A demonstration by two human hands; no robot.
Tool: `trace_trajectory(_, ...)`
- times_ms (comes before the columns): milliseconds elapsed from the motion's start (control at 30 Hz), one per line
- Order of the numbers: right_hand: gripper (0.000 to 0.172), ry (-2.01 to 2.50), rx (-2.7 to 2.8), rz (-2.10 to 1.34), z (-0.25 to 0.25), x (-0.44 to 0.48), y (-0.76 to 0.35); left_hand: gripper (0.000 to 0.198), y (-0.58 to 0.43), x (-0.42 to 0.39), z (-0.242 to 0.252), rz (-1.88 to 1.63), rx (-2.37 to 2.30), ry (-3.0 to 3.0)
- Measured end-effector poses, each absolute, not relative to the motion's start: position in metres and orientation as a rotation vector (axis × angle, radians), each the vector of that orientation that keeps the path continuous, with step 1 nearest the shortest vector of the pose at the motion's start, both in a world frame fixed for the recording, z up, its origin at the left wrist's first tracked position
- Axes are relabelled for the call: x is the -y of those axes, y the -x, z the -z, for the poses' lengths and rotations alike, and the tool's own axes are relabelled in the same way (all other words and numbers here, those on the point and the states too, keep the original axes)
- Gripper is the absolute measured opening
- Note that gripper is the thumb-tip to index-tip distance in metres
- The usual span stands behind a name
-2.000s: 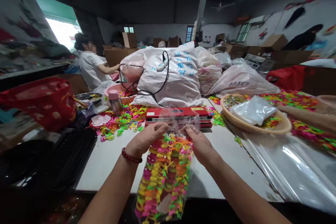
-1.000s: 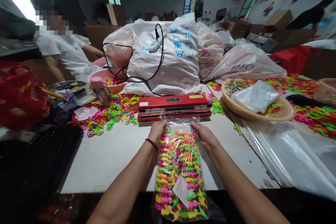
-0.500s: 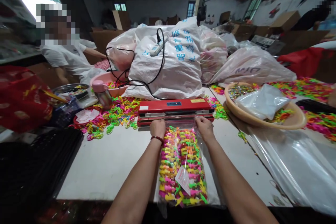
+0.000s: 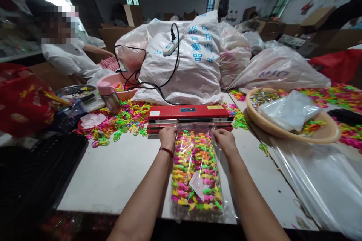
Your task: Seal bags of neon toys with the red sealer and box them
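Clear plastic bag (image 4: pixel 195 169) packed with neon plastic figures, lying at the near edge of a white tabletop (image 4: pixel 118 173); directions are taken from this bag. The wearer's left hand (image 4: pixel 167 137), below a dark red bead bracelet (image 4: pixel 166 151), grips its top corner at 11 o'clock, fingers curled. The right hand (image 4: pixel 224 138) pinches the corner at 1 o'clock. Both sets of fingertips are partly hidden. The bag's mouth meets the front of a red bag sealer (image 4: pixel 189 112) at 12 o'clock; whether it enters the slot cannot be told.

A paper slip (image 4: pixel 197 185) inside the bag has red print, too small to read. The sealer's two stickers and dark panel are illegible. Behind it, a white sack (image 4: pixel 181 79) carries blue Chinese characters, some lost in folds. At 1 o'clock, handwritten letters on a translucent sack (image 4: pixel 283 69) are distorted by creases.

At 2 o'clock, a tan basin (image 4: pixel 332 128) holds small pieces beneath a folded plastic packet (image 4: pixel 292 109). At 3 o'clock, clear plastic sheeting (image 4: pixel 313 173) runs out of frame. At 10 o'clock stands a pink-lidded bottle (image 4: pixel 109 98), with a person in a white shirt (image 4: pixel 63 58) beyond, face pixelated. The black stack (image 4: pixel 56 169) at 9 o'clock is too dark to identify. Cardboard boxes (image 4: pixel 134 16) fill the dim, white-walled room behind.
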State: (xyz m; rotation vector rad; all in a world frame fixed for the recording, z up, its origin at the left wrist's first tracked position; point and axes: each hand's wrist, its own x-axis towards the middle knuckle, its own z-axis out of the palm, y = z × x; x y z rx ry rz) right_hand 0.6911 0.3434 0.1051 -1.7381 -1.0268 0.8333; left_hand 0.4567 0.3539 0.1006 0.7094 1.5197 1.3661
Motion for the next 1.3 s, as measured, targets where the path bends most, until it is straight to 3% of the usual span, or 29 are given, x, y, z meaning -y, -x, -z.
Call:
trace_trajectory(133, 0.025, 1.900, 1.073, -0.572, -0.107, -0.357, -0.687, 0.012, -0.464, -0.364, -0.098, -1.572, -1.452, -0.426)
trace_trajectory(333, 0.017, 2.096, 1.197, -0.321, -0.121, -0.366, -0.681, 0.012, -0.460, -0.359, -0.097, -1.500, -1.469, -0.461)
trace_trajectory(600, 0.015, 1.445, 1.798, -0.497, -0.169, -0.375, -0.665, 0.013, -0.427, -0.348, -0.138, -1.466, -1.782, -1.204)
trace_trajectory(767, 0.010, 1.794, 2.085, -0.580, -0.183, -0.393, -0.660, 0.012, -0.421, -0.383, -0.176, -0.843, -1.967, -1.771)
trace_trajectory(933, 0.015, 1.861, 2.305, -0.567, -0.192, -0.398, -0.655, 0.042, -0.438, -0.412, -0.189, -0.169, -2.050, -1.956)
trace_trajectory(1100, 0.014, 1.933, 2.376, -0.551, -0.202, -0.398, -0.649, 0.026, -0.452, -0.426, -0.183, -0.006, -1.856, -2.192)
trace_trajectory(1300, 0.012, 1.938, 2.359, -0.562, -0.201, -0.399, -0.650, 0.031, -0.456, -0.415, -0.188, -0.106, -1.830, -2.403)
